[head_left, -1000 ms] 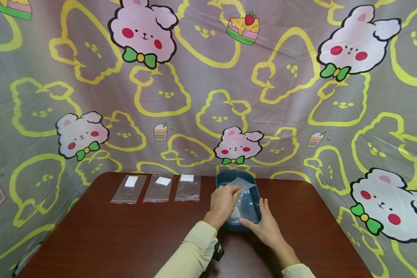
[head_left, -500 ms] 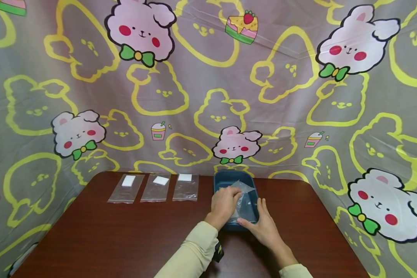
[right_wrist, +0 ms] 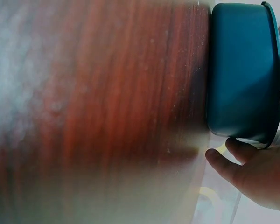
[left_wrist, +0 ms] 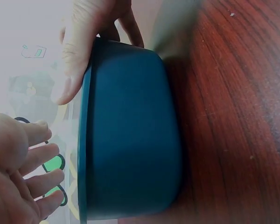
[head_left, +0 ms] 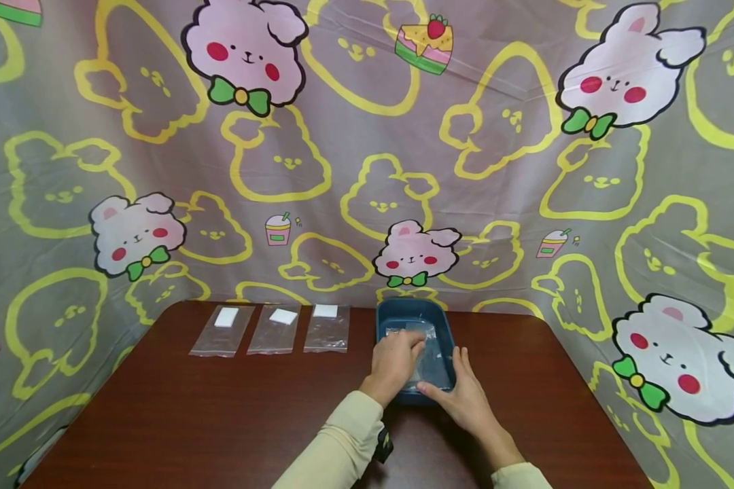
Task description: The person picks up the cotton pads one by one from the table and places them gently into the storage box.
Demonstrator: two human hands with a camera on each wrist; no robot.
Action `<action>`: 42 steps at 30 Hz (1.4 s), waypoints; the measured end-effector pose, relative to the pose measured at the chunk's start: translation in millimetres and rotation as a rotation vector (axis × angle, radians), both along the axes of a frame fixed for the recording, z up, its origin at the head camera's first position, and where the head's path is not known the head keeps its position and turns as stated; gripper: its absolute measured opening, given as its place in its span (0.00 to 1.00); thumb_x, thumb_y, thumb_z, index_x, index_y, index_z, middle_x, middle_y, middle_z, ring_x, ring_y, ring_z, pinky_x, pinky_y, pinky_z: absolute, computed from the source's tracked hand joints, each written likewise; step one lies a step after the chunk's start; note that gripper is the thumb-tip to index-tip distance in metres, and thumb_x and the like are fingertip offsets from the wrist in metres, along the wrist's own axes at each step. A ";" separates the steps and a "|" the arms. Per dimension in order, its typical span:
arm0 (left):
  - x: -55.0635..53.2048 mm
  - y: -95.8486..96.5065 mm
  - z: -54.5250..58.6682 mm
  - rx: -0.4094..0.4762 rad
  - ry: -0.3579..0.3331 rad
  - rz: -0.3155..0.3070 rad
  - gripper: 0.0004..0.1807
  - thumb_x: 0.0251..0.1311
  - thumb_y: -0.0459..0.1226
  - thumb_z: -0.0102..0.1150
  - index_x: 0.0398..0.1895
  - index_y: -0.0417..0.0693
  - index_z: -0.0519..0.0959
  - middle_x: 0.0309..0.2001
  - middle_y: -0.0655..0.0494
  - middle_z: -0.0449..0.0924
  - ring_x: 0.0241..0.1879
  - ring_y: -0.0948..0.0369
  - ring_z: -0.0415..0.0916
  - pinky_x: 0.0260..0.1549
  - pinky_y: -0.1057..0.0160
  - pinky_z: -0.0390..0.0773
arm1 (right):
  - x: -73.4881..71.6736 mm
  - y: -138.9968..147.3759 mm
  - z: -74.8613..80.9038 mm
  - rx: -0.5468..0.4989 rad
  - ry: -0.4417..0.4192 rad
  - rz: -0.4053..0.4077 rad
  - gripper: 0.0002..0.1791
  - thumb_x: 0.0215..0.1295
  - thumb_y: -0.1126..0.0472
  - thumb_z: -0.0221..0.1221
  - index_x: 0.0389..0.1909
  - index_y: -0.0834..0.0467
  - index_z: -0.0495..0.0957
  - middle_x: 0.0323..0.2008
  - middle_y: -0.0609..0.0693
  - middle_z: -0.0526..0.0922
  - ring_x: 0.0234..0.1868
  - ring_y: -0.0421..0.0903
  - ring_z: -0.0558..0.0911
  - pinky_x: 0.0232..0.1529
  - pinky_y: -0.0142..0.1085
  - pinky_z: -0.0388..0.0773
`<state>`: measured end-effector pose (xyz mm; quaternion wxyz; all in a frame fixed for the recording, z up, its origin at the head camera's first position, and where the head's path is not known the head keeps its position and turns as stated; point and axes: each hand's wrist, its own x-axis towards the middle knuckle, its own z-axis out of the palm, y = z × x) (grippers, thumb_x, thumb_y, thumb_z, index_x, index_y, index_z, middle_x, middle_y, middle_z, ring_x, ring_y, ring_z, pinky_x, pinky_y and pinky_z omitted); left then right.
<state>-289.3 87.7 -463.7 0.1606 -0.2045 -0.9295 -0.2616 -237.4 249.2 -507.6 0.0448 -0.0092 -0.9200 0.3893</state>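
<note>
A dark blue plastic box stands near the far edge of the table, with clear plastic bags lying inside. Over its left side hangs my left hand; in the left wrist view its loosely bent fingers show above the opening with nothing seen between them. My right hand holds the box at its near right corner, thumb over the rim and fingers along the outer wall, as the right wrist view shows the fingers at that wall.
To the left of the box, three clear zip bags lie in a row, each with a white rectangle at its far end. The brown table meets a patterned curtain behind and at both sides.
The bag corner that stood up by my left fingertips has dropped down into the box. Both hands stay almost in place.
</note>
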 end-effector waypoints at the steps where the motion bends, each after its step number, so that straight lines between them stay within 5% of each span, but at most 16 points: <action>1: 0.0 -0.4 -0.3 -0.006 0.004 0.000 0.10 0.68 0.45 0.62 0.48 0.60 0.88 0.43 0.62 0.88 0.40 0.60 0.84 0.36 0.56 0.83 | 0.0 -0.2 0.1 0.001 0.001 0.000 0.67 0.55 0.34 0.70 0.77 0.71 0.44 0.77 0.70 0.38 0.75 0.69 0.49 0.69 0.62 0.55; 12: -3.9 -17.2 -1.7 0.021 0.039 -0.002 0.10 0.67 0.45 0.63 0.47 0.59 0.88 0.44 0.59 0.88 0.40 0.55 0.85 0.33 0.55 0.82 | 0.5 0.6 -0.8 0.006 0.002 0.001 0.66 0.55 0.35 0.70 0.77 0.71 0.43 0.78 0.70 0.39 0.75 0.69 0.48 0.69 0.63 0.54; 30: -16.6 -76.2 -14.6 0.076 0.006 0.044 0.09 0.68 0.41 0.63 0.46 0.52 0.88 0.40 0.55 0.88 0.35 0.55 0.85 0.34 0.53 0.82 | 2.3 -2.4 -0.6 0.001 -0.022 -0.012 0.67 0.55 0.35 0.70 0.78 0.70 0.42 0.78 0.68 0.36 0.76 0.68 0.47 0.70 0.62 0.52; 42: -20.0 -131.6 -25.8 0.076 0.002 0.186 0.07 0.63 0.40 0.67 0.43 0.54 0.88 0.36 0.54 0.88 0.35 0.49 0.86 0.28 0.49 0.80 | 3.4 -2.2 0.0 0.000 -0.005 -0.010 0.67 0.54 0.35 0.70 0.77 0.70 0.43 0.78 0.68 0.37 0.76 0.67 0.47 0.70 0.61 0.52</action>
